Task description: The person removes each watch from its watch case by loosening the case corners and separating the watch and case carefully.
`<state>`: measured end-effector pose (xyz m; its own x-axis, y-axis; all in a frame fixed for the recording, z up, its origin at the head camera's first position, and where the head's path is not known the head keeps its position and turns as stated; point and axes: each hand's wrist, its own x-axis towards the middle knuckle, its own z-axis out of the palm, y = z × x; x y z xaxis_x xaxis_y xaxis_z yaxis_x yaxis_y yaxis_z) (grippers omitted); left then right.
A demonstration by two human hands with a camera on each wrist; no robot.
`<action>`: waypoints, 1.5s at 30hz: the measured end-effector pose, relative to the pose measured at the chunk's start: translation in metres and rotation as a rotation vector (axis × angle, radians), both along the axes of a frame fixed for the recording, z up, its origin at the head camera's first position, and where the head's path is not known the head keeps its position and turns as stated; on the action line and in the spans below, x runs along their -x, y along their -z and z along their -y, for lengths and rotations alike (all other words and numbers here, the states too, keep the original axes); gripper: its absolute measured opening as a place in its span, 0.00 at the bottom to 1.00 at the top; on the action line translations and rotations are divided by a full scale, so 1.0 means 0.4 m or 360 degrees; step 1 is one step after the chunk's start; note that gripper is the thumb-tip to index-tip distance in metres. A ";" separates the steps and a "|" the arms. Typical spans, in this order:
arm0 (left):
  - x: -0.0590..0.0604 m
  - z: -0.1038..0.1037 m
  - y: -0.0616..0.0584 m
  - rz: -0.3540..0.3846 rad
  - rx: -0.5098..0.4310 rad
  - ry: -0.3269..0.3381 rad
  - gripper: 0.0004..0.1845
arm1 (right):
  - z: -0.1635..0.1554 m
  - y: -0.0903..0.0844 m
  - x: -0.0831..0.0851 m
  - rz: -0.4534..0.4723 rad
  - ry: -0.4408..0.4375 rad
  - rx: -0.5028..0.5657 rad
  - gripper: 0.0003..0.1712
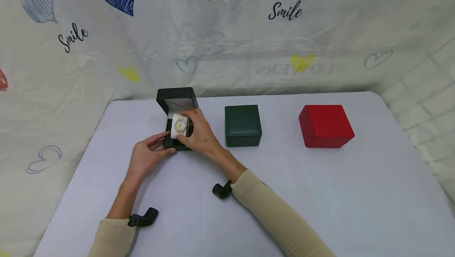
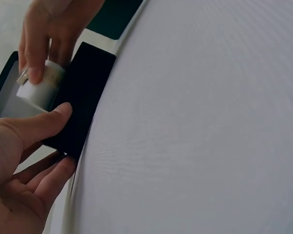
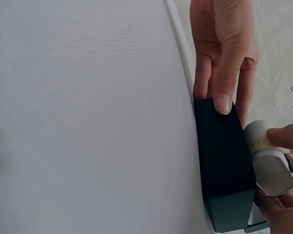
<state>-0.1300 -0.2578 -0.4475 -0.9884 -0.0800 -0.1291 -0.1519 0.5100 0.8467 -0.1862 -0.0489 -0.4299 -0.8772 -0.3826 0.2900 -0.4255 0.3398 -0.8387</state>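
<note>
At about 11 o'clock on the white table (image 1: 270,201), a single watch (image 1: 180,125) sits strapped round one white cushion (image 3: 272,174) over the base of one open dark box (image 2: 88,92). The dial faces up towards the head camera, and the strap's long axis runs roughly from 12 to 6 o'clock across it; the cushion's own axis lies crosswise, about 9 to 3. The raised lid (image 1: 175,92) stands at 12 o'clock of the base. The right hand (image 1: 203,135), coming in from 4 o'clock, pinches the cushion between thumb and fingers; how deep the cushion sits in the base cannot be told. The left hand (image 1: 146,157), at 7 o'clock of the box, grips its near corner, thumb on the front wall. Two closed boxes stand towards 3 o'clock: one green box (image 1: 243,124) nearby, one red box (image 1: 325,124) well apart. Two wrist cameras (image 1: 143,218) show, one per arm.
</note>
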 end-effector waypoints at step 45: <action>0.010 -0.053 -0.031 -0.0605 -0.0056 -0.0192 0.17 | -0.031 -0.021 -0.030 0.0074 -0.0052 0.0219 0.45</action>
<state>-0.1339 -0.2368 -0.4351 -0.9500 -0.2005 0.2394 0.1186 0.4774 0.8706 -0.1744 -0.0364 -0.4213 -0.8788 -0.3705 0.3008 -0.3939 0.2072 -0.8955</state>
